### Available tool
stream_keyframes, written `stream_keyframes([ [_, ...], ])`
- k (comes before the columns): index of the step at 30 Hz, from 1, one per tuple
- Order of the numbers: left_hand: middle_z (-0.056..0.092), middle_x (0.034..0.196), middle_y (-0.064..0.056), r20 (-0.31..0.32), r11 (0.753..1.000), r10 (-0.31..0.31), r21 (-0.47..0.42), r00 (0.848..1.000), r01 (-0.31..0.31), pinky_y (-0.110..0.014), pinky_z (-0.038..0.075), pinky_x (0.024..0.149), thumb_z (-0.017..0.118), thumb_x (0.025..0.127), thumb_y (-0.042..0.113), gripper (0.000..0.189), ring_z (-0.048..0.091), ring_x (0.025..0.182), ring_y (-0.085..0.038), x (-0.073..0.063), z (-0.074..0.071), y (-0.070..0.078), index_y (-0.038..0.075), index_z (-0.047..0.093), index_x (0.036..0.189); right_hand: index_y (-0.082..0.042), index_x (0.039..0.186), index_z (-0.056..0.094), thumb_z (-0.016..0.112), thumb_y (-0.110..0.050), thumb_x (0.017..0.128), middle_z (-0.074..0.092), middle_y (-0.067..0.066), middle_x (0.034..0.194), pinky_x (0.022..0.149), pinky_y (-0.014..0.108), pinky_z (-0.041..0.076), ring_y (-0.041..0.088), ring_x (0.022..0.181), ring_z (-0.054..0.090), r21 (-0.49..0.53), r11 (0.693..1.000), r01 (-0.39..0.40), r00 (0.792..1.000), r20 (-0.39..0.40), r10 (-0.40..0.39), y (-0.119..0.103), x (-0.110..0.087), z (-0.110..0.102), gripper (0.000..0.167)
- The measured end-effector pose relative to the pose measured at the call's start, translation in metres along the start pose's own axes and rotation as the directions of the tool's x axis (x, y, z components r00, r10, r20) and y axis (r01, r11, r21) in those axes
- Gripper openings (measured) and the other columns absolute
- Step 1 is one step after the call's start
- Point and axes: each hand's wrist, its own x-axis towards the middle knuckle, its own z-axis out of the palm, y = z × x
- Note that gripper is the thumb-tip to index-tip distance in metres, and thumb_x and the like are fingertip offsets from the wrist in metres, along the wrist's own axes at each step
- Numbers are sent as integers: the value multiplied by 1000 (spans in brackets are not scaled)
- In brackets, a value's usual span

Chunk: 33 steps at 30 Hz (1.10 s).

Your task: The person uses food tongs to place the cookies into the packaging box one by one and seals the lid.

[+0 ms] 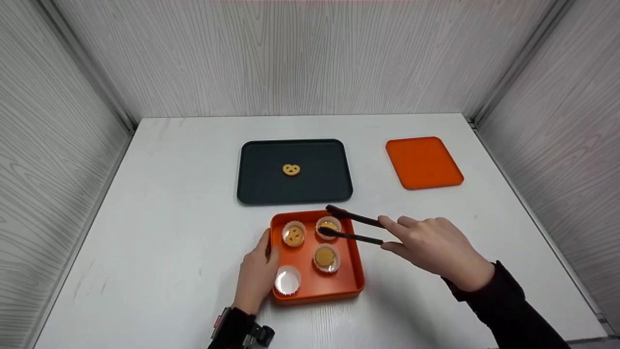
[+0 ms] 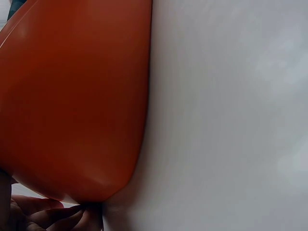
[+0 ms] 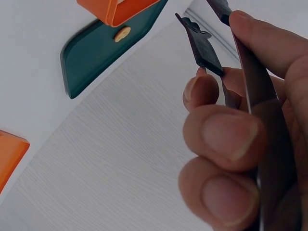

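Observation:
My left hand [image 1: 255,277] grips the left wall of a shallow orange box [image 1: 317,287], its thumb at the rim; in the left wrist view the fingers [image 2: 53,216] curl by the box's corner. Dark tongs [image 1: 357,237] are held in my right hand [image 1: 433,249], arms spread apart, tips over the box's far right corner. Beneath the nearer tip is a paper cup with a cookie [image 1: 329,225], partly covered. Another cup holds a pretzel-shaped cookie [image 1: 293,236], a third a round-looking cookie [image 1: 324,257]. The near-left paper cup [image 1: 287,280] has nothing in it.
Beyond the box lies a dark green tray [image 1: 319,190] bearing one pretzel-shaped cookie [image 1: 291,169]. A flat orange square panel [image 1: 424,163] rests at the right of the white table [image 1: 169,194]. Wood-grain walls stand at the back and both sides.

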Motion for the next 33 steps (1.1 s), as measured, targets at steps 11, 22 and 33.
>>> stream_keyframes([
  [11, 53, 151, -15, -3, 1000, 13, 18, 1000, -13, -49, 43, 113, 51, 105, 27, 56, 55, 135, -30, 0, 0, -1, 5, 42, 156, -9, 117, 66, 85, -31, 83, 47, -4, 64, 39, 19, 26, 9, 41, 28, 2, 1000, -16, 1000, -27, 16, 1, 0, 1, 44],
  [22, 51, 153, -15, 3, 1000, 0, 6, 1000, 0, -49, 41, 115, 52, 106, 26, 56, 51, 139, -30, 0, 0, -2, 6, 41, 157, -8, 118, 66, 85, -31, 84, 49, -3, 65, 39, 19, 25, 9, 42, 29, -6, 1000, -23, 999, -46, 23, 3, 7, 5, 45],
  [33, 50, 154, -14, 6, 1000, -12, -7, 1000, 12, -48, 40, 115, 52, 106, 26, 56, 50, 140, -29, 0, 0, -1, 5, 40, 157, -6, 120, 66, 83, -31, 86, 56, 2, 68, 39, 22, 28, 13, 42, 37, 1, 998, -60, 997, -47, 60, 9, 16, 9, 45],
])
